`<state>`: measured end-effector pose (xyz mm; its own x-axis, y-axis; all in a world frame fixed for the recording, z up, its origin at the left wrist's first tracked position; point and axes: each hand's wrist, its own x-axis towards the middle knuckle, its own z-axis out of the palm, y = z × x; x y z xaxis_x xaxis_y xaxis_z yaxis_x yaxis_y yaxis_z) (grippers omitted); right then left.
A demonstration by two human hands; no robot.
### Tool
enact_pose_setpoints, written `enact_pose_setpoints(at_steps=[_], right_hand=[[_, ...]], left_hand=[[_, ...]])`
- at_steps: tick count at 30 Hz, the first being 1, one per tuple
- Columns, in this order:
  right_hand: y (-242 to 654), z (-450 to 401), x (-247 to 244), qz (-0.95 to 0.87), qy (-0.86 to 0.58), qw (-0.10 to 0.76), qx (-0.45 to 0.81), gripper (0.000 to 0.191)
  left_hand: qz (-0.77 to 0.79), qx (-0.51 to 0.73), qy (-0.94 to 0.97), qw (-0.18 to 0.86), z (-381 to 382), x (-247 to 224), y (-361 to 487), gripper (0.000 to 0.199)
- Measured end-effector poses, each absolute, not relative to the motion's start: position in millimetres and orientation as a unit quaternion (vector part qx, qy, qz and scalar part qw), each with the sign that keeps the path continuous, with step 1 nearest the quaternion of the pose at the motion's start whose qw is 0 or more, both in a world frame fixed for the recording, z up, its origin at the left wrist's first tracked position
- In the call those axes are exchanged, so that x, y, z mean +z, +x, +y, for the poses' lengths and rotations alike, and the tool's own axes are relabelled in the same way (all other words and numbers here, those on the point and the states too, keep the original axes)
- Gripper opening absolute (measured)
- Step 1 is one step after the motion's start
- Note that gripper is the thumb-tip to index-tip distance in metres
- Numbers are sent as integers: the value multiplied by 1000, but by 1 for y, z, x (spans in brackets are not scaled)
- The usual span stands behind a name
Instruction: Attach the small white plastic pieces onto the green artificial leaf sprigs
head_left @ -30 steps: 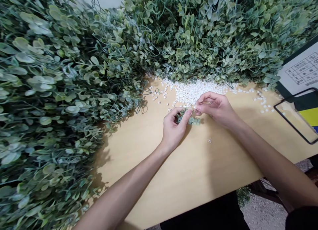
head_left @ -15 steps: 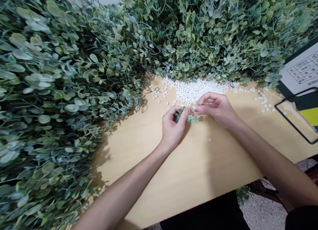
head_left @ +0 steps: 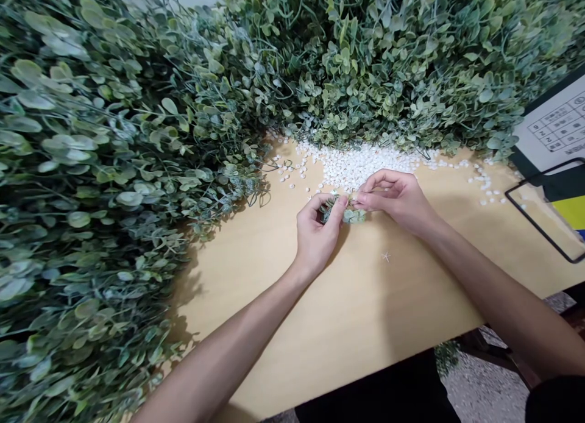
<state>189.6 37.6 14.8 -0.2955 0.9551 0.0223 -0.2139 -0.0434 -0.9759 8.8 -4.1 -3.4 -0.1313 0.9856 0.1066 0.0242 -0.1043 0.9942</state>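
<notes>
My left hand (head_left: 319,228) is closed around a small sprig of artificial leaves (head_left: 354,216), whose pale green leaves poke out past the thumb. My right hand (head_left: 392,199) meets it from the right, thumb and forefinger pinched together at the sprig's end. Whatever those fingertips grip is too small to make out. Just beyond both hands lies a heap of small white beads (head_left: 354,166). On the wooden table (head_left: 292,331) below my right hand rests a tiny pale star-shaped piece (head_left: 386,256).
Thick piles of artificial greenery (head_left: 123,161) line the left side and back of the table. At the right are a printed box (head_left: 555,130) and a black wire frame (head_left: 530,219). The table's front edge runs close to my lap.
Both hands keep almost the same place and hold on the sprig. Only a slight shift of the fingers and of the whole view shows.
</notes>
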Motion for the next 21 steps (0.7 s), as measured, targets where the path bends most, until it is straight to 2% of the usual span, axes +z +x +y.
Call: enact_pose_setpoints(at_steps=[21], right_hand=[[188, 37, 12, -477, -384, 473, 634, 36]], left_hand=[[513, 567, 479, 431, -4, -3, 10, 34]])
